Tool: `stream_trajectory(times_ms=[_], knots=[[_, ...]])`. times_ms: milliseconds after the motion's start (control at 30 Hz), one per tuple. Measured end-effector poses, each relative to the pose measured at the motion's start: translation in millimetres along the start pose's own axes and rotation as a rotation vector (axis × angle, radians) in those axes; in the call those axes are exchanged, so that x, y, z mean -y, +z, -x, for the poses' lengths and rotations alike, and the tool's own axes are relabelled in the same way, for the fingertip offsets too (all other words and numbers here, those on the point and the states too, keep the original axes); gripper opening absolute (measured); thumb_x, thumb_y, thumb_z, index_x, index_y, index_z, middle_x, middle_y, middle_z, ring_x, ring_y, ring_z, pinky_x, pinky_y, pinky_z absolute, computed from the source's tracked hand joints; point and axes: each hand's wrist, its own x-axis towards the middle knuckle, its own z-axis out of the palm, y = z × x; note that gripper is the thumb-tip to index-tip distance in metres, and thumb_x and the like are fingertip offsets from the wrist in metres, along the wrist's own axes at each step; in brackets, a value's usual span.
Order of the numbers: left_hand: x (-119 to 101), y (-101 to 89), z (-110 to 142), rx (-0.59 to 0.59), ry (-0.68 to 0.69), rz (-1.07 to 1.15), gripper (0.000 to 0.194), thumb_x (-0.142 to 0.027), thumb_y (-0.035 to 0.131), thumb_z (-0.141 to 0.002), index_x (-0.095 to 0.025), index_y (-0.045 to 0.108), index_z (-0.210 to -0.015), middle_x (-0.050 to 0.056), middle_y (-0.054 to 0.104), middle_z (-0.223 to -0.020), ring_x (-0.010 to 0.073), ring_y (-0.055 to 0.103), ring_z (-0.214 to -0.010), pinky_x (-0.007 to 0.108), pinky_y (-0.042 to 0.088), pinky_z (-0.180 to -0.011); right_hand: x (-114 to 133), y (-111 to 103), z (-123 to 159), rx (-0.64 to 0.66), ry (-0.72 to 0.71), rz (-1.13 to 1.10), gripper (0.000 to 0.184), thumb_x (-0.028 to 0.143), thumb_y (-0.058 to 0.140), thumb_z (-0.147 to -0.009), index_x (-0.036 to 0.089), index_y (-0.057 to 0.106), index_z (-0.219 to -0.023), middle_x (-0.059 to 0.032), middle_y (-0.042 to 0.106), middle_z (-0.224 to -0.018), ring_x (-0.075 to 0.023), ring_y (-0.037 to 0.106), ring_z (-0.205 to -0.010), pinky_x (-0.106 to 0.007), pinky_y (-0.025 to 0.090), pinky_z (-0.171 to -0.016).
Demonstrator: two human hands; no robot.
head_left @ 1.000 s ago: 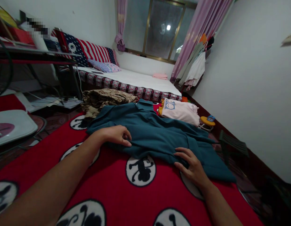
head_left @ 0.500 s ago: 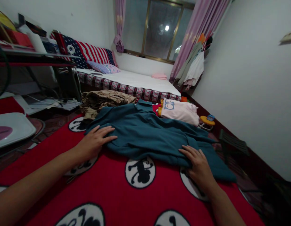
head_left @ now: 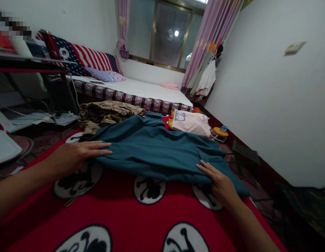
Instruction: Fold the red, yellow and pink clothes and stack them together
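A teal collared garment (head_left: 152,150), probably a shirt, lies spread sideways on a red blanket (head_left: 131,217) printed with dark figures in white ovals. Its collar points to the far side. My left hand (head_left: 82,152) rests on the garment's left end, fingers stretched out over the cloth. At the near edge on the right, my right hand (head_left: 217,178) lies with its fingers extended on the fabric. Both thumbs are hard to make out. Shallow creases run across the cloth between the hands.
Behind the garment lie a brown patterned cloth pile (head_left: 110,112) and a folded pale pink garment (head_left: 191,122). A bed (head_left: 141,85) stands under the window. To the right are a yellow stool (head_left: 220,132) and a dark folding stool (head_left: 245,154); a desk (head_left: 33,64) is left.
My left hand has slid toward the garment's left end, its fingers now closer together. The cloth lies smoother between my hands. The whole view has shifted somewhat.
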Motion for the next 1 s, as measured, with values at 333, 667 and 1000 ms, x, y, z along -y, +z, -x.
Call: stream_trajectory(times_ms=[333, 667, 1000], knots=[[-21.1, 8.9, 8.4, 0.018, 0.274, 0.019, 0.059, -0.010, 0.054, -0.074, -0.043, 0.064, -0.122, -0.002, 0.057, -0.138, 0.0255, 0.051, -0.128, 0.054, 0.040, -0.104, -3.1, -20.8, 47.6, -0.028, 0.001, -0.165, 0.066, 0.002, 0.044, -0.064, 0.026, 0.059, -0.124, -0.0054, 0.057, -0.138, -0.0231, 0.053, -0.128, -0.055, 0.034, -0.111], [-120.4, 51.3, -12.2, -0.012, 0.278, 0.247, 0.058, -0.014, 0.049, -0.084, -0.033, 0.050, -0.139, 0.006, 0.062, -0.129, 0.0226, 0.062, -0.110, 0.034, 0.052, -0.093, -79.8, 0.0, 57.5, -0.274, 0.449, -0.059, 0.054, 0.047, 0.060, -0.081, 0.015, 0.058, -0.124, -0.0172, 0.065, -0.118, -0.0311, 0.063, -0.107, -0.049, 0.050, -0.091], [-118.9, 59.7, -24.4, -0.079, 0.338, 0.218, 0.070, 0.000, 0.042, -0.076, -0.034, 0.054, -0.136, 0.006, 0.065, -0.113, 0.0179, 0.065, -0.095, 0.025, 0.055, -0.080, -65.8, -26.0, 58.6, -0.261, 0.300, 0.058, 0.024, 0.032, 0.052, -0.088, 0.022, 0.071, -0.100, -0.0077, 0.068, -0.094, -0.0258, 0.063, -0.093, -0.042, 0.049, -0.083]])
